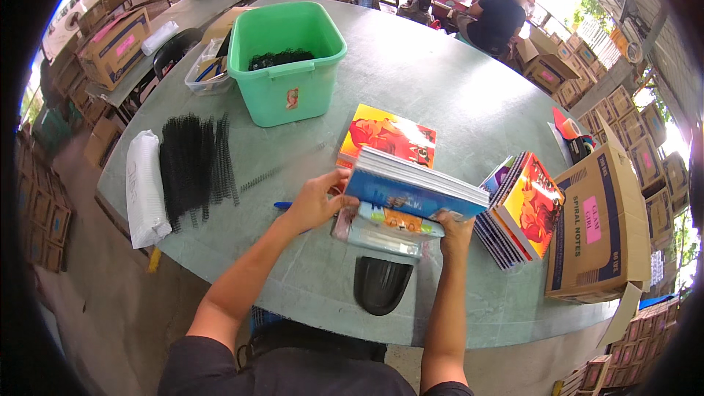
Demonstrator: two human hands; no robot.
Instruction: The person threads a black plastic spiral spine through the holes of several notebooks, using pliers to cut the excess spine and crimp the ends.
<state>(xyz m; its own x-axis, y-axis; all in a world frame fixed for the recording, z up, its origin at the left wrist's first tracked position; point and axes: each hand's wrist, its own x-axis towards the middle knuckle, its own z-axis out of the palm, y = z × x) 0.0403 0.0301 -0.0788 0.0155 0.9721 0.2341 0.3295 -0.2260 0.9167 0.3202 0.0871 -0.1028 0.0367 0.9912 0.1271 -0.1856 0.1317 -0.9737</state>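
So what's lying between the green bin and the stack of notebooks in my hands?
A red-and-yellow notebook lies flat between the green bin and the held stack, in the head view.

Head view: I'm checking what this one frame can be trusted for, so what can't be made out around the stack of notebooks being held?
- Left hand: fingertips hidden behind the stack of notebooks.
- Right hand: its grip on the stack's underside is covered by the books.
- Lower notebooks: covers largely hidden under the stack.
- Green bin: black contents too small to tell.
- Black object at the table edge: kind unclear.
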